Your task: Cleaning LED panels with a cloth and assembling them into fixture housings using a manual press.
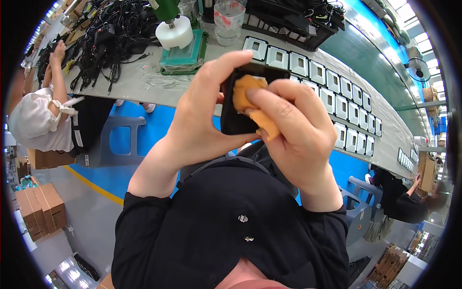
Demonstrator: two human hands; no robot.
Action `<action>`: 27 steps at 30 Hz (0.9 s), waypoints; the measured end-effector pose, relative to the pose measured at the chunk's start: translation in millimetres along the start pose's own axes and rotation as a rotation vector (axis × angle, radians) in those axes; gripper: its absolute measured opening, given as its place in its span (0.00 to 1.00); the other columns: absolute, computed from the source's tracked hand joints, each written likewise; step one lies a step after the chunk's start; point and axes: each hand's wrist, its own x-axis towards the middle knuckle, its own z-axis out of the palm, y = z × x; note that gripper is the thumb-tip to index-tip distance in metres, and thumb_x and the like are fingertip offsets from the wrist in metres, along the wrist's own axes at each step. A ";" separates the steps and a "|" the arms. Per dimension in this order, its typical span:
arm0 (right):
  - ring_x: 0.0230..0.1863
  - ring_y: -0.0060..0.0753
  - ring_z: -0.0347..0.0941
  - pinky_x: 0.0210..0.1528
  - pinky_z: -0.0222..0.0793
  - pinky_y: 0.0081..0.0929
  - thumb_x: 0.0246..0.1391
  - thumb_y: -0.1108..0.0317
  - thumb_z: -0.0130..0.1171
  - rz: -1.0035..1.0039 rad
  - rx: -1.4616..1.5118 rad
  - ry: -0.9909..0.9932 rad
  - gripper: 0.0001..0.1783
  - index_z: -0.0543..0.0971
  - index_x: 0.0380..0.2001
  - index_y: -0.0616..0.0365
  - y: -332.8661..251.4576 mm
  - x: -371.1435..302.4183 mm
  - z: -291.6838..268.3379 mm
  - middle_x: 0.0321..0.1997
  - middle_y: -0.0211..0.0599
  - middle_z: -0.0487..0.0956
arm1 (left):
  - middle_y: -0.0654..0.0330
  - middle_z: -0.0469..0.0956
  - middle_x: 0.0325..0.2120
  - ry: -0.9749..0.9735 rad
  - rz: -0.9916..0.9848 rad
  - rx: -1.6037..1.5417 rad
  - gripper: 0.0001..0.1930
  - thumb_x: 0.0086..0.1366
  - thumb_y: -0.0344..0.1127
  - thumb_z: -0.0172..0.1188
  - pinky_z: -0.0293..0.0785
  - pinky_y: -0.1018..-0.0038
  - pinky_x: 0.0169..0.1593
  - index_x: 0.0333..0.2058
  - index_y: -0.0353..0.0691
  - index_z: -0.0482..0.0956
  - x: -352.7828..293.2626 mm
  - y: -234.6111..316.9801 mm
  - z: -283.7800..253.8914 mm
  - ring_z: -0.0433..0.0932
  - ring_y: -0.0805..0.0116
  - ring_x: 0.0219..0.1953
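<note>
My left hand (192,113) grips a black square housing (235,123) by its edges, thumb below and fingers above, its hollow side turned toward me. In my right hand (301,125) is a crumpled orange cloth (248,96), pinched between thumb and fingers and pressed into the housing's hollow. A loose end of the cloth hangs below my right fingers. The two hands meet in front of my chest, above the table's near edge. Beyond them, to the right, lie rows of similar square frames (298,63) with pale plates and black rims. My fingers cover much of the housing's inside.
A green dispenser with a white round base (174,32) stands on a teal pad (180,58). Beside it is a clear plastic cup (229,21). Black cables (103,38) heap at the far left; a black crate (293,21) stands behind. Co-workers sit on both sides (43,120).
</note>
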 end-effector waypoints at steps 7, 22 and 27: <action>0.30 0.32 0.74 0.32 0.70 0.23 0.34 0.80 0.65 0.089 0.093 -0.086 0.16 0.82 0.34 0.60 -2.1 -0.5 -38.8 0.34 0.38 0.77 | 0.58 0.68 0.53 -0.003 -0.006 0.048 0.49 0.37 0.34 0.79 0.74 0.73 0.41 0.59 0.41 0.60 -9.6 -4.7 18.9 0.72 0.61 0.49; 0.33 0.33 0.74 0.34 0.70 0.24 0.36 0.82 0.62 0.113 0.161 0.067 0.19 0.81 0.38 0.60 13.3 -4.3 -35.9 0.36 0.41 0.76 | 0.58 0.66 0.55 0.092 -0.074 0.040 0.49 0.37 0.31 0.78 0.70 0.73 0.41 0.59 0.40 0.60 -7.5 2.5 19.4 0.69 0.64 0.51; 0.19 0.11 0.65 0.20 0.55 0.14 0.56 0.68 0.50 0.806 0.719 -0.095 0.12 0.79 0.33 0.66 20.7 -12.9 -64.6 0.15 0.22 0.68 | 0.54 0.65 0.53 -0.040 -0.122 0.095 0.55 0.39 0.27 0.78 0.75 0.72 0.51 0.63 0.35 0.51 -11.3 2.6 9.5 0.74 0.64 0.51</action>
